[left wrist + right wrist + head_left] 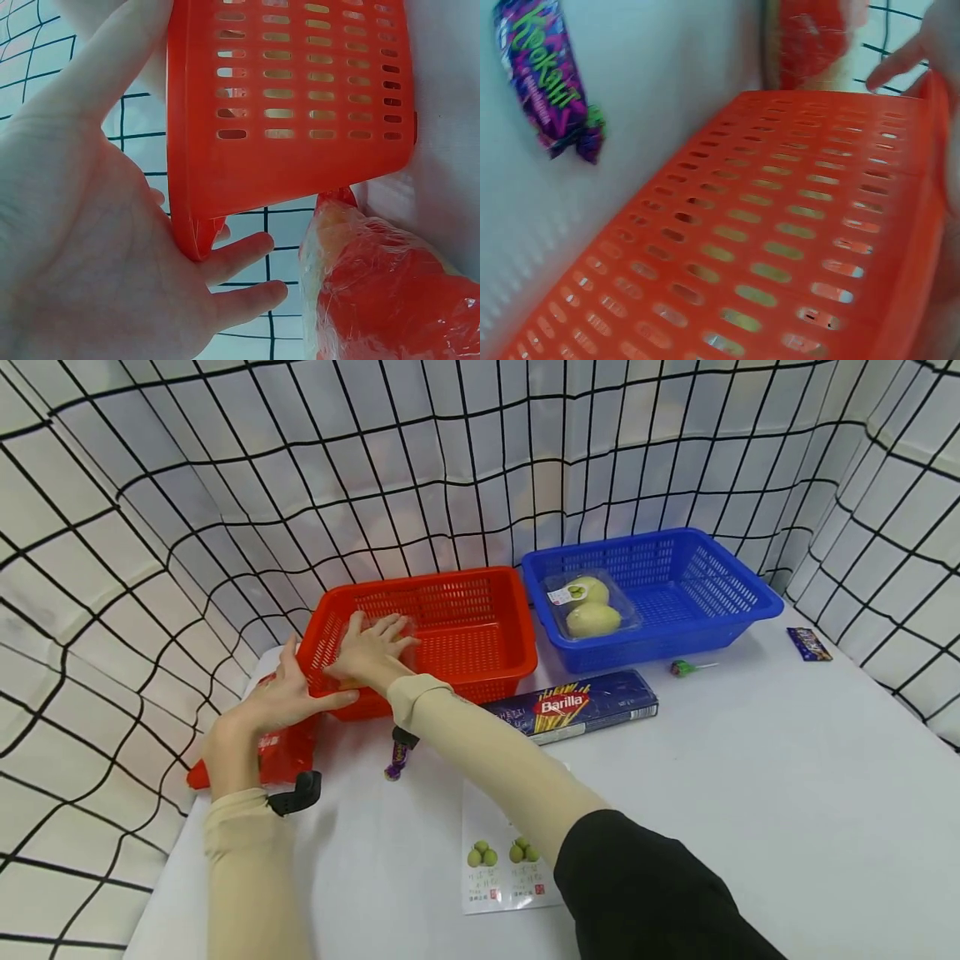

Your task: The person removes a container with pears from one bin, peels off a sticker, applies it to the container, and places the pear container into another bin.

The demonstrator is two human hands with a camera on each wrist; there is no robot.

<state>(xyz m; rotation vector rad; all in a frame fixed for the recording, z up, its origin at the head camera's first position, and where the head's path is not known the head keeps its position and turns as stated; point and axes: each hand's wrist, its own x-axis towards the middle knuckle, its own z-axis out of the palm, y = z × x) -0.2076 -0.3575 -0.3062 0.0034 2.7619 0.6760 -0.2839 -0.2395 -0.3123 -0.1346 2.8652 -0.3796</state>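
Observation:
My right hand [371, 652] reaches into the left end of the red basket [472, 647], its fingers spread over a clear plastic package [410, 652]. Most of that package is hidden; something yellowish shows through the basket slots in both wrist views. At the basket's left corner is my left hand [277, 697], fingers extended. In the left wrist view, that palm lies against the basket rim [180, 150], with fingertips passing behind the corner. Just below it lies a red bag [397, 292] in clear wrap.
A blue basket [697, 597] holds packed pale-green fruit [592, 618]. A Barilla spaghetti box [592, 702], a lollipop [681, 668], a purple-wrapped candy [547, 82], a small blue packet [808, 644] and a printed sheet [498, 877] lie on the white table. Black netting surrounds it.

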